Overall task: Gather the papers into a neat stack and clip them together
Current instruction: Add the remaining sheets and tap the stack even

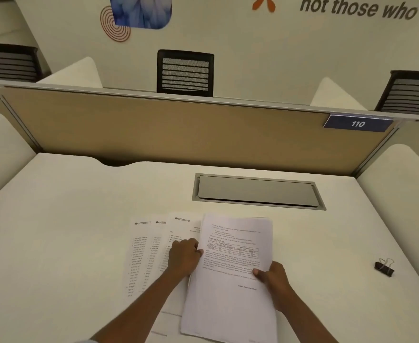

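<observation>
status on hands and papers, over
Left hand, right hand both gripping white printed paper stack. Fanned white sheets left of it, ungathered. Black metal binder clip untouched, at right.

Desk [67, 219]: white top, with a grey cable flap [256, 191] set in toward its far side.
Partition [178, 129]: tan panel along the desk's far edge — blue plate "110" [357, 123] at its right end.
Chairs [185, 73]: three black mesh backs beyond the partition.
Wall [228, 33]: pale — dark lettering [366, 8] far right, blue picture [141, 11] far left.

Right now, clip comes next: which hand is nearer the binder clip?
Right. The right hand grips the stack's right edge, toward the binder clip; the left hand, its left edge.
</observation>
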Action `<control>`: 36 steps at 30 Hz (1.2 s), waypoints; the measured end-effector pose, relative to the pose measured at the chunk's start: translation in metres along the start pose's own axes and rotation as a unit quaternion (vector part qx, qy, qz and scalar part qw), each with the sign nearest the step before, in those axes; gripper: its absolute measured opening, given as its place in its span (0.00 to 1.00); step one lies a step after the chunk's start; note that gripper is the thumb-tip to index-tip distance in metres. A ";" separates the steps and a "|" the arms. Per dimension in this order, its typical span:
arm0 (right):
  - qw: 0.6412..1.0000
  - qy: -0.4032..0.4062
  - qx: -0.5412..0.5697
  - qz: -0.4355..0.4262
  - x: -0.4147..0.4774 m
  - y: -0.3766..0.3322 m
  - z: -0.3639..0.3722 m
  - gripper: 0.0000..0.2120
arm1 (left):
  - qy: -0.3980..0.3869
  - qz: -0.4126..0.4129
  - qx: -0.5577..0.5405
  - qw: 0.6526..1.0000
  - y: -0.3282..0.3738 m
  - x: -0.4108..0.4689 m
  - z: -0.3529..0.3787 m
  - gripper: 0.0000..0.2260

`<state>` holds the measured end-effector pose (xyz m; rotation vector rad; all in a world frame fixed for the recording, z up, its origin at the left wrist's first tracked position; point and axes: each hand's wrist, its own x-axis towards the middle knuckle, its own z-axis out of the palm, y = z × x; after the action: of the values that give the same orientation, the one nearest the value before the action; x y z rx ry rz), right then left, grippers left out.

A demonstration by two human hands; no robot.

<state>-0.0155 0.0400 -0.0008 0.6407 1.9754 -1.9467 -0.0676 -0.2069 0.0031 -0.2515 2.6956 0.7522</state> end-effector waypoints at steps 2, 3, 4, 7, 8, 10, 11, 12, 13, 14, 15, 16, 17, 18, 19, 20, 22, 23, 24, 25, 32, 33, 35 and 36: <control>1.000 -0.004 0.009 0.005 0.003 0.000 0.002 0.13 | 0.024 0.001 0.067 0.997 -0.006 0.001 0.001 0.14; 1.000 -0.008 0.014 0.007 0.005 -0.001 0.004 0.13 | 0.047 -0.009 0.080 0.996 -0.010 0.000 0.001 0.15; 1.000 -0.013 0.019 0.006 0.006 -0.001 0.004 0.13 | 0.075 -0.028 0.086 0.993 -0.013 -0.003 0.000 0.15; 0.999 -0.027 0.023 0.003 0.008 -0.003 0.006 0.18 | 0.139 -0.126 0.078 0.979 -0.023 -0.011 -0.004 0.15; 0.999 -0.031 0.027 0.004 0.008 -0.003 0.006 0.21 | 0.145 -0.158 0.063 0.975 -0.026 -0.013 -0.006 0.15; 0.999 -0.035 0.032 0.008 0.008 -0.002 0.007 0.22 | 0.139 -0.196 0.041 0.970 -0.032 -0.014 -0.008 0.16; 0.999 -0.036 0.031 0.012 0.008 -0.002 0.008 0.21 | 0.135 -0.204 0.043 0.969 -0.035 -0.014 -0.008 0.16; 0.999 -0.033 0.030 0.018 0.009 -0.001 0.009 0.20 | 0.132 -0.208 0.048 0.968 -0.037 -0.014 -0.008 0.16; 0.999 -0.027 0.027 0.026 0.010 0.000 0.011 0.18 | 0.130 -0.210 0.052 0.968 -0.039 -0.014 -0.008 0.16; 0.999 -0.021 0.024 0.033 0.011 0.001 0.012 0.16 | 0.128 -0.210 0.055 0.968 -0.041 -0.014 -0.008 0.16; 0.999 -0.018 0.022 0.038 0.011 0.001 0.014 0.15 | 0.125 -0.211 0.057 0.968 -0.042 -0.013 -0.008 0.16; 0.999 -0.015 0.021 0.041 0.011 0.001 0.015 0.15 | 0.121 -0.211 0.056 0.968 -0.043 -0.013 -0.008 0.16; 0.999 -0.012 0.020 0.042 0.011 0.000 0.018 0.15 | 0.117 -0.211 0.052 0.969 -0.044 -0.012 -0.008 0.16; 0.999 -0.006 0.017 0.045 0.011 -0.001 0.019 0.14 | 0.113 -0.212 0.046 0.970 -0.044 -0.011 -0.009 0.16; 0.999 0.000 0.013 0.048 0.011 -0.001 0.021 0.15 | 0.110 -0.214 0.041 0.970 -0.043 -0.011 -0.009 0.16; 0.999 0.004 0.010 0.051 0.013 -0.001 0.023 0.15 | 0.107 -0.216 0.035 0.970 -0.043 -0.011 -0.010 0.17; 0.999 0.004 0.000 0.054 0.015 -0.001 0.026 0.15 | 0.101 -0.223 0.013 0.969 -0.043 -0.011 -0.011 0.17; 0.998 0.004 -0.007 0.056 0.016 -0.001 0.027 0.15 | 0.099 -0.227 -0.002 0.969 -0.043 -0.010 -0.011 0.18; 0.998 0.004 -0.013 0.058 0.016 -0.001 0.029 0.15 | 0.097 -0.229 -0.014 0.968 -0.044 -0.009 -0.012 0.17; 0.998 0.004 -0.017 0.058 0.017 -0.001 0.030 0.14 | 0.095 -0.230 -0.022 0.968 -0.044 -0.008 -0.012 0.17; 0.997 0.019 -0.038 0.065 0.020 -0.001 0.037 0.14 | 0.077 -0.211 -0.061 0.973 -0.042 -0.007 -0.013 0.14; 0.997 0.022 -0.043 0.064 0.020 -0.001 0.039 0.15 | 0.075 -0.209 -0.063 0.973 -0.042 -0.007 -0.013 0.14; 0.996 0.033 -0.069 0.055 0.019 -0.002 0.044 0.15 | 0.077 -0.211 -0.065 0.972 -0.042 -0.007 -0.014 0.13; 0.995 0.036 -0.085 0.046 0.018 -0.003 0.046 0.16 | 0.083 -0.213 -0.068 0.971 -0.041 -0.008 -0.014 0.13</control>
<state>-0.0372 -0.0041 -0.0089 0.7522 2.0875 -1.7026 -0.0538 -0.2484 -0.0023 -0.9299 2.6002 0.8068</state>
